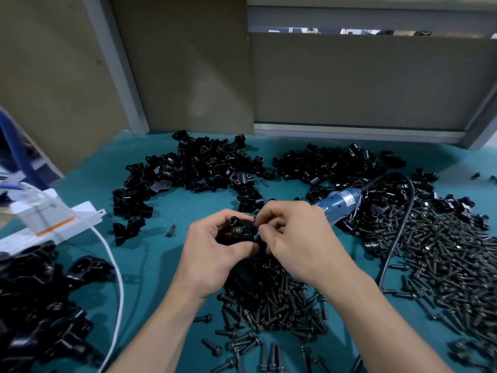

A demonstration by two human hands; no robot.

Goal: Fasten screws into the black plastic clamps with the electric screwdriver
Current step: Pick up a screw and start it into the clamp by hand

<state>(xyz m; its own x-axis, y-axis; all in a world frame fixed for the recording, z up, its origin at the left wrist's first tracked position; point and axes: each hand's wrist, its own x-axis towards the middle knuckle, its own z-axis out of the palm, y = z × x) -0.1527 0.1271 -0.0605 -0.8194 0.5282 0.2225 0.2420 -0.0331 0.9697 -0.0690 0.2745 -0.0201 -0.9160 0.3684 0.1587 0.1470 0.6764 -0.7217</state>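
teal table (150,265) fills lower frame. clamp heaps (204,162) across upper centre, more at lower left. screw heaps (443,251) at right and bottom centre, partly under both forearms. white cable (115,265) curves down the left side. left hand (212,254), centre: fingers curled round one black clamp (238,230), a screw head showing on it. right hand (293,232) touches it, fingertips pinching the clamp's right edge; whatever sits between them is hidden. electric screwdriver (341,201) lies on the heap, its front end behind the right hand. loose screw (170,230) left of the hands.

No text is legible; the label (348,197) on the electric screwdriver (332,208) is blurred.
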